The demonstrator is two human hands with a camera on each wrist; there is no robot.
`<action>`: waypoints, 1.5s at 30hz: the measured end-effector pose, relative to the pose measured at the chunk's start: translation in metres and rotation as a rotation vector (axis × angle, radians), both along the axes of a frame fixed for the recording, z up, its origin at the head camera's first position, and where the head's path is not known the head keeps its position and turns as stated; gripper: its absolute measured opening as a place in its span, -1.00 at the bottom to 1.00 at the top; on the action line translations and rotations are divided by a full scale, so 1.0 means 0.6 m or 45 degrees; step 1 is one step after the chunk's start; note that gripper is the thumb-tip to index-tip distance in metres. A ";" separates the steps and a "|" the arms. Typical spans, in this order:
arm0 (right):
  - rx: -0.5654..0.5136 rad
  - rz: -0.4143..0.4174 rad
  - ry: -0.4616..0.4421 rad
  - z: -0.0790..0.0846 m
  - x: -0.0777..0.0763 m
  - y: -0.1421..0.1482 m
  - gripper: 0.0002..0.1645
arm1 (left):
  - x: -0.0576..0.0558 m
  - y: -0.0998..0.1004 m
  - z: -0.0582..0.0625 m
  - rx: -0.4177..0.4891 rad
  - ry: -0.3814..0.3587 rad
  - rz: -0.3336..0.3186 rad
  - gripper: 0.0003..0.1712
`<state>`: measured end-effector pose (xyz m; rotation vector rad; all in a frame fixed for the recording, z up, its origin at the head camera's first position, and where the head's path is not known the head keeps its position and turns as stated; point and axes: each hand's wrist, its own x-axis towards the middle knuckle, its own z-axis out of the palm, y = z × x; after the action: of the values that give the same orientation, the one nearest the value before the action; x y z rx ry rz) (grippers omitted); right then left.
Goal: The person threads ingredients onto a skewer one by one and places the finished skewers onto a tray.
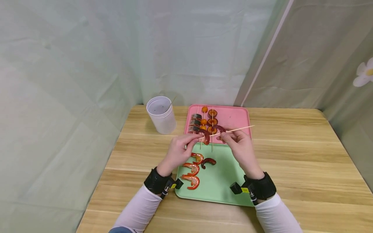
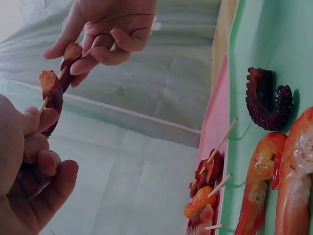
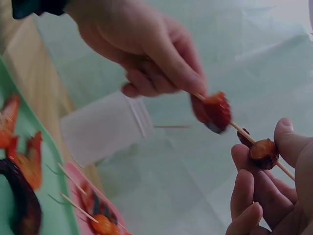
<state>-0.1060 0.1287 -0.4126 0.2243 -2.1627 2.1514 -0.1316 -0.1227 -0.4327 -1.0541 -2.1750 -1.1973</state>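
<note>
Over the seam between two trays, a thin wooden skewer (image 1: 246, 127) is held up with two dark red octopus tentacle pieces threaded on it. My left hand (image 1: 178, 151) pinches the skewer near one end, just beside the first tentacle piece (image 3: 216, 112). At the second tentacle piece (image 3: 264, 153), my right hand (image 1: 241, 149) grips it between thumb and fingers, and the skewer's other end sticks out past that hand. A small gap of bare stick separates both pieces in the right wrist view. Another curled tentacle (image 2: 266, 100) lies loose on the green tray (image 1: 225, 181).
Several shrimp (image 1: 191, 169) lie along the green tray's left side. Behind it, a pink tray (image 1: 234, 118) carries finished-looking skewers of fish (image 1: 195, 122), orange balls (image 1: 205, 109) and brown-rimmed slices (image 1: 213, 113). A translucent white cup (image 1: 163, 123) with a thin stick stands at the back left.
</note>
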 end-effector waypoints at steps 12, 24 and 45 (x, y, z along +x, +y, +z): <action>0.054 0.027 -0.059 -0.008 0.005 -0.019 -0.60 | 0.003 0.002 0.000 -0.074 0.161 0.058 -0.76; 0.114 0.065 -0.077 -0.010 0.002 -0.022 -0.59 | 0.008 0.006 -0.002 0.033 -0.153 -0.040 -0.82; 0.094 0.057 -0.072 -0.014 0.008 -0.033 -0.63 | 0.021 0.020 -0.006 0.096 -0.300 -0.062 -0.87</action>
<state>-0.1009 0.1091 -0.4208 0.2210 -2.2920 2.1287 -0.1191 -0.1108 -0.4365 -0.9820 -2.2684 -1.4796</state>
